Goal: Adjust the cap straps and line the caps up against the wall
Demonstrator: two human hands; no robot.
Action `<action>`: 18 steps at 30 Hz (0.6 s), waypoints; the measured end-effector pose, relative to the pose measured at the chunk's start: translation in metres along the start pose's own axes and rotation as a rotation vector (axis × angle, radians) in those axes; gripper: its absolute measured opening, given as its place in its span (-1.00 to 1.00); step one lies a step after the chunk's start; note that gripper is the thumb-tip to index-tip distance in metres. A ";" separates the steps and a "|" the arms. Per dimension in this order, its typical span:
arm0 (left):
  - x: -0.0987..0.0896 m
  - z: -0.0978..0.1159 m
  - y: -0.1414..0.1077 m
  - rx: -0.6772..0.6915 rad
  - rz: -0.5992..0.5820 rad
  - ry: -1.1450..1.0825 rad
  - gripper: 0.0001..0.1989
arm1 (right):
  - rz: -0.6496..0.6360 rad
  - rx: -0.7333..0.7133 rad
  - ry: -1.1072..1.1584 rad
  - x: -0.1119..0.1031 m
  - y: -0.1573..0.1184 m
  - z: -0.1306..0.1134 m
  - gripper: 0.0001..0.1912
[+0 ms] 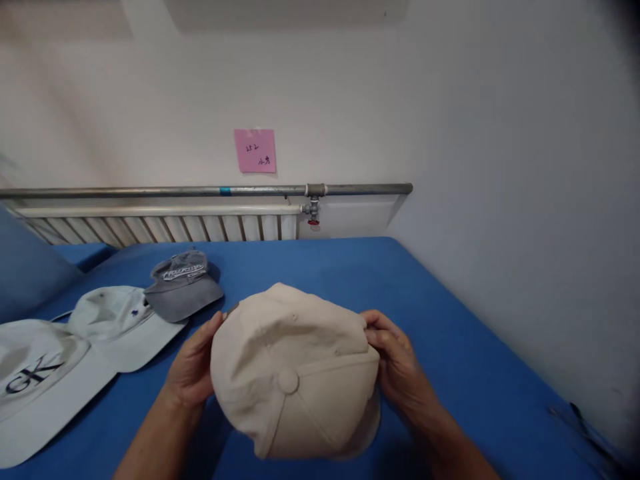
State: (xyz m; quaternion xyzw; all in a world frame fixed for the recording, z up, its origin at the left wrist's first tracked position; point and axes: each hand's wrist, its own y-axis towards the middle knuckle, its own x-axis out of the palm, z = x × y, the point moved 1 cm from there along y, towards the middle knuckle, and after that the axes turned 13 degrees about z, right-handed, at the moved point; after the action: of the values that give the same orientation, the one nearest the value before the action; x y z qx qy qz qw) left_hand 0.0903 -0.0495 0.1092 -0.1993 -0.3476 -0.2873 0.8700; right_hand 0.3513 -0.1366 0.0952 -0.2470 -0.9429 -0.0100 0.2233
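Note:
A cream cap (295,373) is held up between my two hands, its crown with the top button facing the camera and part of its brim showing at the lower right. My left hand (194,367) grips the cap's left edge, fingertips near a small brown patch. On the right side, my right hand (395,357) pinches the cap's edge, with some fingers hidden behind it. The cap is above a blue-covered surface (320,267).
Left of my hands lie a grey cap (183,287), a pale cap with a small dark logo (115,320) and a white lettered cap (40,380), overlapping. Behind are a radiator (200,227), a metal pipe (175,192) and a red-handled valve (313,217). Thin dark cords (590,433) lie lower right.

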 end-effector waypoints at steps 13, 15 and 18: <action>-0.009 0.005 0.011 0.115 0.202 -0.038 -0.90 | -0.125 0.103 -0.106 -0.003 0.010 0.012 -0.66; -0.007 0.005 0.007 0.165 0.179 0.008 -0.92 | -0.175 0.120 -0.140 -0.004 0.010 0.010 -0.61; -0.014 0.002 -0.001 0.275 0.162 0.130 -0.88 | -0.267 0.174 -0.169 -0.007 0.006 0.007 -0.74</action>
State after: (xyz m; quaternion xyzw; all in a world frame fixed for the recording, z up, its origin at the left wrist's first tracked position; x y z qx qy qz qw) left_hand 0.0804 -0.0436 0.1008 -0.0865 -0.3093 -0.1784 0.9301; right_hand 0.3572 -0.1334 0.0848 -0.0994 -0.9800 0.0631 0.1605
